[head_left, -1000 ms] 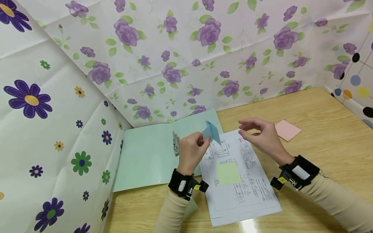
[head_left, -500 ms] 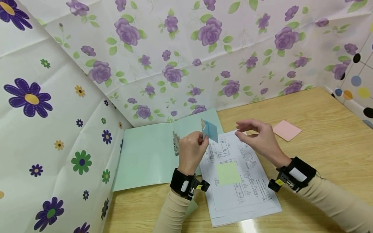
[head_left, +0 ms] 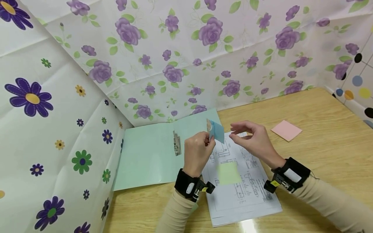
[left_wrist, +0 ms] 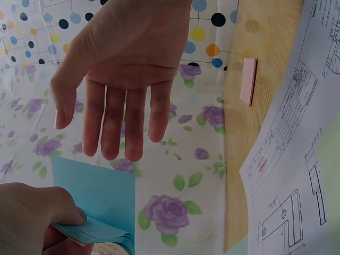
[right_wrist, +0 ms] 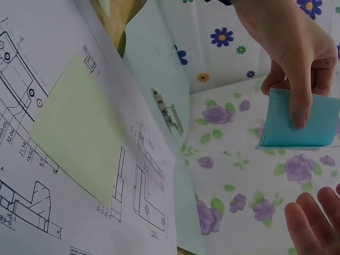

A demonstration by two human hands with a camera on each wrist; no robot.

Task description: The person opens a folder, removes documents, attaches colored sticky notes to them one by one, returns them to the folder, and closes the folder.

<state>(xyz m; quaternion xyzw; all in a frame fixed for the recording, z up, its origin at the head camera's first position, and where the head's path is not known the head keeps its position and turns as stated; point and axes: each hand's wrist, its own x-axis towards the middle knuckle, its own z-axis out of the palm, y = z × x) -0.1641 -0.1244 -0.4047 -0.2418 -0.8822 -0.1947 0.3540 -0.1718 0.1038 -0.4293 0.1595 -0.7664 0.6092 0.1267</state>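
My left hand (head_left: pixel 196 154) pinches a blue sticky-note pad (head_left: pixel 218 131) between thumb and fingers, raised over the top of the printed drawings (head_left: pixel 256 202). In the left wrist view, a sheet of the blue pad (left_wrist: pixel 98 183) stands up at an angle to the rest, joined along one edge. My right hand (head_left: pixel 256 141) hovers just right of the pad, holding nothing. Seen from the left wrist, the right hand (left_wrist: pixel 130 64) has its fingers extended and palm showing. A light green sticky note (head_left: pixel 229 173) lies on the top drawing.
A pale green folder (head_left: pixel 144 158) lies spread at the left with a metal clip (head_left: pixel 176 144) inside. The drawing stack overlaps its right part. A pink sticky-note pad (head_left: pixel 287 130) rests on the wooden table (head_left: pixel 329 139) behind the right hand. Flowered sheets line the walls.
The right hand has moved left, closer to the blue pad. The left hand has shifted slightly right, and the pad has turned in its grip.
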